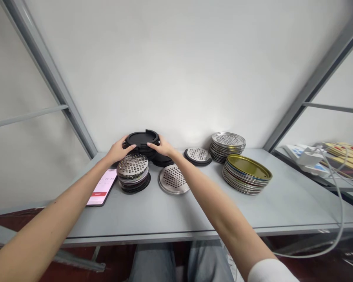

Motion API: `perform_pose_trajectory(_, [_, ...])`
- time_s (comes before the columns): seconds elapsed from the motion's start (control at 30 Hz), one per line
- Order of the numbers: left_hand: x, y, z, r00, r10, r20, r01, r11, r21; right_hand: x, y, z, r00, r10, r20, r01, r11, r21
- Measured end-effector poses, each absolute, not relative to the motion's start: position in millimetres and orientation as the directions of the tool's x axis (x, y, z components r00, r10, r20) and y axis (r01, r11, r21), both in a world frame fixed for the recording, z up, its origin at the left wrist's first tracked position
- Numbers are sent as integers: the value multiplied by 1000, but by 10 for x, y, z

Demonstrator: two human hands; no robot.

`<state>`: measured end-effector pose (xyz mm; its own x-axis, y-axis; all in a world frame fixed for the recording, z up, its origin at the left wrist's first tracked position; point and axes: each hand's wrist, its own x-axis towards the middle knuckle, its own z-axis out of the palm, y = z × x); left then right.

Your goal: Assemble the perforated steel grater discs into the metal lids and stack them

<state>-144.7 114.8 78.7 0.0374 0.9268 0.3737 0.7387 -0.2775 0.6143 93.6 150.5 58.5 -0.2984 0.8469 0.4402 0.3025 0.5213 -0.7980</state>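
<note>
At the back left of the table stands a stack of round black plastic bases (141, 138) with raised, notched rims. My left hand (120, 150) curls round its left side, thumb on the front rim. On the opposite side my right hand (162, 147) grips the same stack, its thumb also at the front edge. How many bases the hands hold is hidden. Just in front sits a pile of metal grater discs (133, 166) with raised teeth. A perforated silver disc (173, 180) lies under my right forearm. Another black base (162, 159) is partly covered by my right hand.
A perforated disc in a black holder (197, 155) lies at the back middle. Further right are a stack of silver grater discs (228, 141) and a stack of gold-topped lids (248, 167). A phone (102, 187) lies left; a white cable (339, 203) hangs at the right.
</note>
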Motion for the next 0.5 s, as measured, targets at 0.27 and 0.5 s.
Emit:
perform_pose_trajectory(0.27, [-1472,1175,728,41,915,401,748,-294,595,944,1443,627,-229,844,486,336,537,-774])
perform_pose_trajectory(0.5, [-1474,1167,743,55,912,407,764,-301,571,928,1413,555,-204,853,481,354,523,-776])
